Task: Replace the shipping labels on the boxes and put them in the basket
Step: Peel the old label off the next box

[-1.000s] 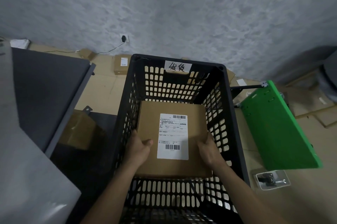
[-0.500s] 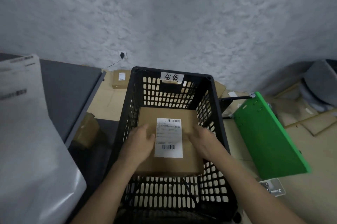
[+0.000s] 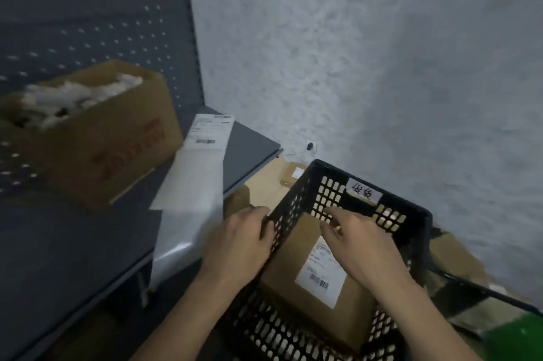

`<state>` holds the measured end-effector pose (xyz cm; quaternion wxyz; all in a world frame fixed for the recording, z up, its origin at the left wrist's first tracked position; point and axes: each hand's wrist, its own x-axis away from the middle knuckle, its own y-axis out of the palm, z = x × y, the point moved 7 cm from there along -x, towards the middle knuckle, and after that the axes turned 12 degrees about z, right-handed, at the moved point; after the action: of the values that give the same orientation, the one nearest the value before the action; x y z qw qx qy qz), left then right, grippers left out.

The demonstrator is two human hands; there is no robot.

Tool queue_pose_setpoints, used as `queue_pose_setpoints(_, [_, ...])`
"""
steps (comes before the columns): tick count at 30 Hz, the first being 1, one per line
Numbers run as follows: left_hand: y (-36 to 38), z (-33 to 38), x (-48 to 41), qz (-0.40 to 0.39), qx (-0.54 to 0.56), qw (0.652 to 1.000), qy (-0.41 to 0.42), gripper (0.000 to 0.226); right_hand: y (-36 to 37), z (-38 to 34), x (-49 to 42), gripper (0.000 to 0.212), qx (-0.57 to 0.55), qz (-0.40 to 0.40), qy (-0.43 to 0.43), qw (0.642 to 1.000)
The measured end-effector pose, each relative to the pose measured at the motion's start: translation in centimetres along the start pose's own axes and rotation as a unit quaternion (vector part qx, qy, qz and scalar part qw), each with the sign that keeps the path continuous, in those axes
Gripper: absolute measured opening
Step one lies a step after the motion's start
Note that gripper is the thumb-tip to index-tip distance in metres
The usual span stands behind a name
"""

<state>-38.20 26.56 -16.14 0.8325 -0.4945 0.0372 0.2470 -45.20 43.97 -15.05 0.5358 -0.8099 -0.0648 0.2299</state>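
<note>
Presently the box (image 3: 293, 255) lies flat on the bottom of the black basket (image 3: 411, 211), labelled face up. Its shipping label (image 3: 321, 272) is partly covered by the right hand (image 3: 361, 246). The box's long axis, and the label's, run from the person toward the basket's far wall.

Position relative to hands: the box sits below and between them. The right hand is directly above it, with fingers spread and loosely bent, holding nothing. The left hand (image 3: 238, 243) is at the basket's left rim, outside the box's edge, with fingers loosely curled and likewise empty. Contact with the rim cannot be confirmed.

Judgement: this box appears delivered. Further work would lie to the left, where the white label sheet (image 3: 191, 184) hangs over the edge of the grey shelf (image 3: 252, 146), beside an open carton (image 3: 88, 131). The left hand is the nearer to that sheet.

Change noted: half a second ago both hands rested on the box, one at each side of the label. Both have since lifted clear, and the left has moved out to the rim. The view has swung left, bringing the shelf and carton into sight. The box has not shifted within the basket
</note>
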Motion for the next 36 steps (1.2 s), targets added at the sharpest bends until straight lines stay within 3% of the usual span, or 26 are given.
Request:
queue_pose_setpoints(8, [-11.3,-5.6,8.4,0.141,-0.081,0.976,-0.143,0.037,0.3,-12.3,1.2,0.027,-0.121,-0.061,-0.187,0.973])
queue_pose_setpoints(12, [-17.7,-8.2,13.6,0.203,-0.135,0.948,-0.205,0.029,0.8,-20.0,3.3,0.022,-0.183,-0.091,-0.249,0.947])
queue_pose_setpoints(18, [-26.8,-12.3,21.6,0.312,-0.168,0.900,-0.254,0.036,2.1,-32.2,8.0,0.025,-0.243,-0.146,-0.332,0.899])
queue_pose_setpoints(29, [-43.3,-18.7,34.4,0.432,-0.260,0.817,-0.281,0.038,0.3,-51.4,17.7,0.024,-0.354,-0.170,-0.425,0.816])
queue_pose_setpoints(36, [-50.2,-25.4,42.8,0.459,-0.284,0.756,-0.371,0.070,-1.1,-60.1,21.4,0.014,-0.378,-0.204,-0.442,0.787])
